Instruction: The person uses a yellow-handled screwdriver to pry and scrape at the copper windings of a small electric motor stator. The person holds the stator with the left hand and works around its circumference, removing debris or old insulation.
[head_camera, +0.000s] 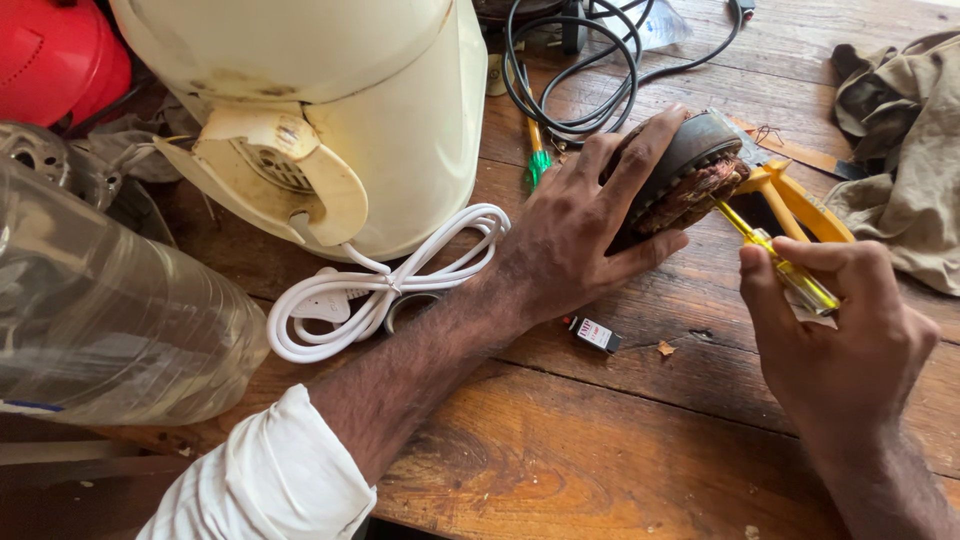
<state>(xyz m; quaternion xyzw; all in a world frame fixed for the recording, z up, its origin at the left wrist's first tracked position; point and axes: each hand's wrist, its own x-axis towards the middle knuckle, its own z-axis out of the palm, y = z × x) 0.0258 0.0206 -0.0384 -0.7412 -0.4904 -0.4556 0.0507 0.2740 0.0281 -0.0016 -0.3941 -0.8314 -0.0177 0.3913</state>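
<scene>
1. The round dark motor stator with copper-brown windings (690, 175) sits under the left hand (580, 235), gripped on the wooden bench (560, 440).
2. The right hand (840, 330) is closed around a yellow transparent-handled screwdriver (775, 260), its tip at the windings; a slip could scrape the wire.
3. The white coiled cord (380, 285) by the left wrist could snag.

On the wooden table (620, 440) a cream appliance (330, 110) stood at eleven o'clock with its coiled white cord (380, 290) below, a clear bottle (100, 320) at nine, black cables (580, 80) at twelve, a cloth (900, 150) at two and a green pen (538, 155) near centre.
</scene>
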